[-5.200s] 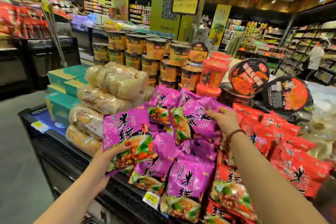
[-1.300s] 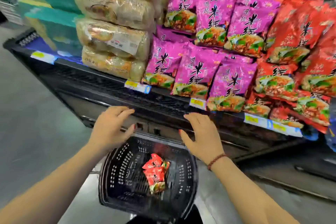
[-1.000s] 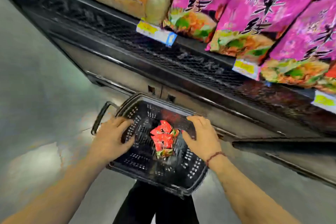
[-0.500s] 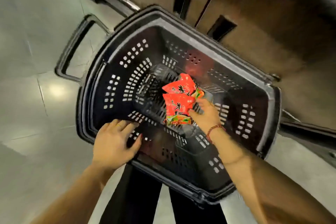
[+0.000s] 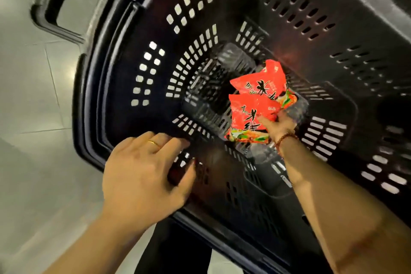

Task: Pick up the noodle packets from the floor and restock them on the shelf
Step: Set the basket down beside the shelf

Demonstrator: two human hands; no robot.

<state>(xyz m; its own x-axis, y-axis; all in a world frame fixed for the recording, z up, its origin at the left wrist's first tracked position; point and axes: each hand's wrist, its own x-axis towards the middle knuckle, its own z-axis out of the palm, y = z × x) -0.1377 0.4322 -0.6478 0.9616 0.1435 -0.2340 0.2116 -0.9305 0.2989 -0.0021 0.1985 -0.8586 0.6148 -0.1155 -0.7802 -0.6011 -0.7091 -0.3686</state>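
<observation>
Since half a second ago the basket (image 5: 89, 100) has been brought much closer in view, and the nearer red packet (image 5: 249, 118) has been taken at its right edge by the right hand (image 5: 277, 125), thumb laid on top; the fingers beneath are hidden. Large black brush characters, 米线, can be read on it and on the second red packet (image 5: 262, 83), which lies just behind and is partly overlapped; the small white print is too blurred to be read. Both packets are at the basket's slotted bottom. The left hand (image 5: 144, 173), with a gold ring (image 5: 154, 143) worn on it, is spread flat against the near inner wall, nothing held. A beaded bracelet (image 5: 285, 139) is seen at the right wrist. The basket's far side is cut off by the frame. Pale glossy floor tiles (image 5: 29, 107) and the basket's handle (image 5: 44, 13) are seen at left
</observation>
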